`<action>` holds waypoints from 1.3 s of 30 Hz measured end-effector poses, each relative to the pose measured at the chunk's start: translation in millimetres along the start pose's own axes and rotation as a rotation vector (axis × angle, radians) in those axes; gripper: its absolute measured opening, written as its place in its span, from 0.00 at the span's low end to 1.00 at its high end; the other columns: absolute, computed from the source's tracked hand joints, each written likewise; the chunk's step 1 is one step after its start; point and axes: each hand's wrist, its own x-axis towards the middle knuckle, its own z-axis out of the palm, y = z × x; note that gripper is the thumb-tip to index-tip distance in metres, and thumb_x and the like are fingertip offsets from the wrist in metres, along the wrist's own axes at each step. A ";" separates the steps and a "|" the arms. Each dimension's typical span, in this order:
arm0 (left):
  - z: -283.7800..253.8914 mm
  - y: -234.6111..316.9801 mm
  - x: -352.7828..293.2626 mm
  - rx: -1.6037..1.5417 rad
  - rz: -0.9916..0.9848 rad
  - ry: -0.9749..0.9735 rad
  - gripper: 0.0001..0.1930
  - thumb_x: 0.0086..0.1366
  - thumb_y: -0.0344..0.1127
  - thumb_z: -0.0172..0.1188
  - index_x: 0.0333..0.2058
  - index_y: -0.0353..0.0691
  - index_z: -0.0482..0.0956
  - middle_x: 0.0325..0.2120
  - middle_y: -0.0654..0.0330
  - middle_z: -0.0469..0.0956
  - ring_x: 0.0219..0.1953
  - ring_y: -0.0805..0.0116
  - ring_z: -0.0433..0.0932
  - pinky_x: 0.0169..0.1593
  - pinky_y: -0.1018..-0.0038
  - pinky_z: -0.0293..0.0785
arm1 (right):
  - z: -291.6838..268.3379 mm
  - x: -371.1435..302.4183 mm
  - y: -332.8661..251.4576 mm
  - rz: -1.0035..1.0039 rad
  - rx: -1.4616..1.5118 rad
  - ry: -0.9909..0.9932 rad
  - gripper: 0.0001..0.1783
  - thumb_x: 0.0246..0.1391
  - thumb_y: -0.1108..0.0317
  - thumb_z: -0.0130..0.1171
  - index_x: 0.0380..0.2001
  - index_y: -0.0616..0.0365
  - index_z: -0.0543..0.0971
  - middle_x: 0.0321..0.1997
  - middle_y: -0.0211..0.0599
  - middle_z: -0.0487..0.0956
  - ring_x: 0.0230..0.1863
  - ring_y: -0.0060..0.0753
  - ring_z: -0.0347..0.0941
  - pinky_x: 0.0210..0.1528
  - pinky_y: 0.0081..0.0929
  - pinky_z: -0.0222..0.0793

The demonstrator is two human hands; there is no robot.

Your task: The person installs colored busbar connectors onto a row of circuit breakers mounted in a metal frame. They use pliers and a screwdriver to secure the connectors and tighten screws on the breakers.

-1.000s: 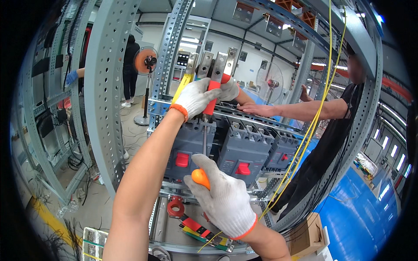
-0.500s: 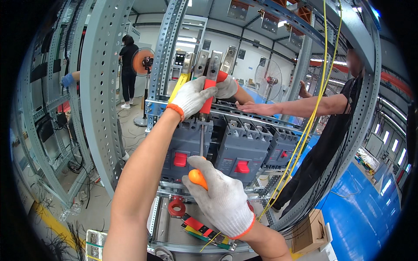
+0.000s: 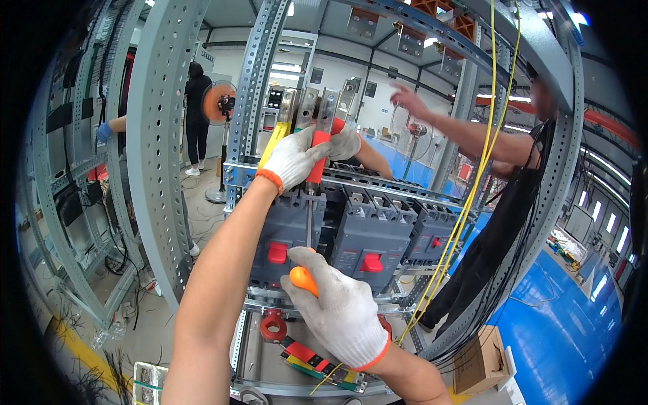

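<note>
My left hand (image 3: 291, 159), in a white glove with an orange cuff, is closed around a red-sleeved busbar (image 3: 319, 158) standing above the left breaker. In my gloved right hand (image 3: 344, 307) is a screwdriver (image 3: 305, 278). Its orange handle sits in my fist, and its shaft runs up to the top terminal of the grey circuit breaker (image 3: 287, 226); the tip's exact contact is hard to make out. Beside the red bar stands a yellow-sleeved busbar (image 3: 273, 143). Behind it, another person's gloved hand (image 3: 346, 143) is at a second red-sleeved bar.
Two more breakers (image 3: 376, 233) sit to the right in the perforated steel frame (image 3: 158, 148). Yellow wires (image 3: 466, 216) hang down at the right. A co-worker (image 3: 513, 162) stands there, arm raised. Coloured busbars (image 3: 317, 361) lie below, and a cardboard box (image 3: 480, 361) stands lower right.
The co-worker at the right has lifted a hand off the frame rail into the air. My hands keep their holds, and the view has shifted slightly.
</note>
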 end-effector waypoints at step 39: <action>-2.1 11.9 -0.8 0.008 -0.057 -0.140 0.21 0.65 0.43 0.64 0.51 0.34 0.81 0.40 0.50 0.85 0.42 0.61 0.84 0.49 0.67 0.79 | 15.0 -16.5 14.8 -0.028 -0.060 0.087 0.29 0.54 0.68 0.67 0.60 0.53 0.72 0.38 0.47 0.85 0.31 0.48 0.84 0.29 0.38 0.79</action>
